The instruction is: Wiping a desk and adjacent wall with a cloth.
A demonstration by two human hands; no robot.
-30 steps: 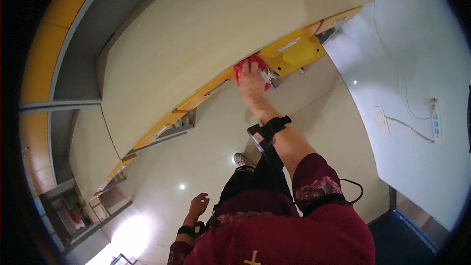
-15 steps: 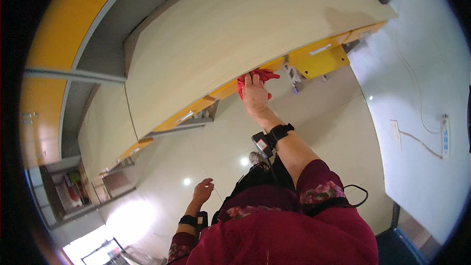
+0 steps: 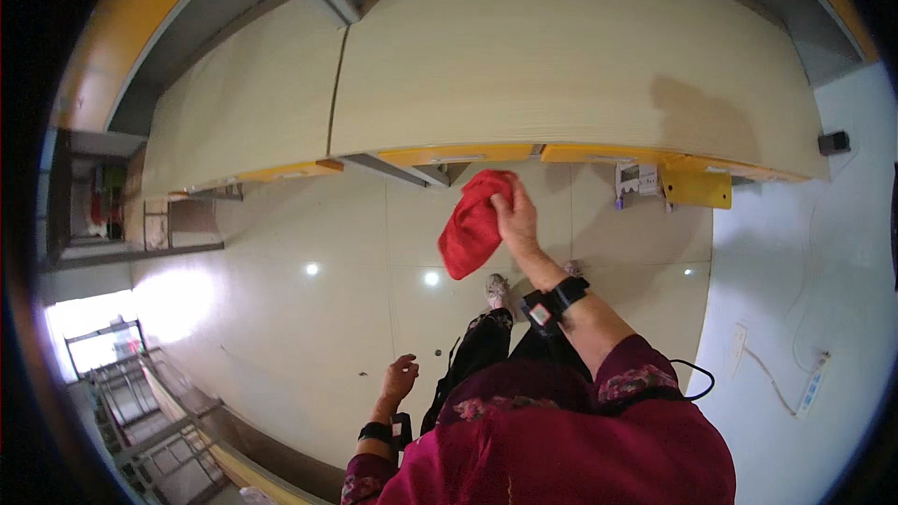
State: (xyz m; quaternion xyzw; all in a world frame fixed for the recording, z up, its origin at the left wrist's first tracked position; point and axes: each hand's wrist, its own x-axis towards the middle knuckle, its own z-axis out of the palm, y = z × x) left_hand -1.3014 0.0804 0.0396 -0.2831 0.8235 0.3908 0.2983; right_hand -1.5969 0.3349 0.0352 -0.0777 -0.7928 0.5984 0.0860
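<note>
My right hand (image 3: 517, 218) grips a red cloth (image 3: 472, 229) that hangs folded over to the left of the fingers. Both are in the air just in front of the edge of a long pale wooden desk (image 3: 561, 56) with yellow drawer fronts (image 3: 458, 155). The cloth stays apart from the desktop in this view. My left hand (image 3: 400, 377) hangs low at my left side over the floor, its fingers loosely bent and partly apart, holding nothing.
Under the desk at the right are a yellow panel (image 3: 697, 189) and a small white stool (image 3: 638, 180). A black box (image 3: 833, 143) sits on the right wall, with a power strip (image 3: 812, 388) below. Metal-framed furniture (image 3: 154, 430) stands at lower left; pale floor tiles (image 3: 281, 337) lie below.
My right hand has drawn the red cloth off the desk's front edge, and the cloth now hangs loose. The view has turned, so the desk lies more level. My left hand stays low.
</note>
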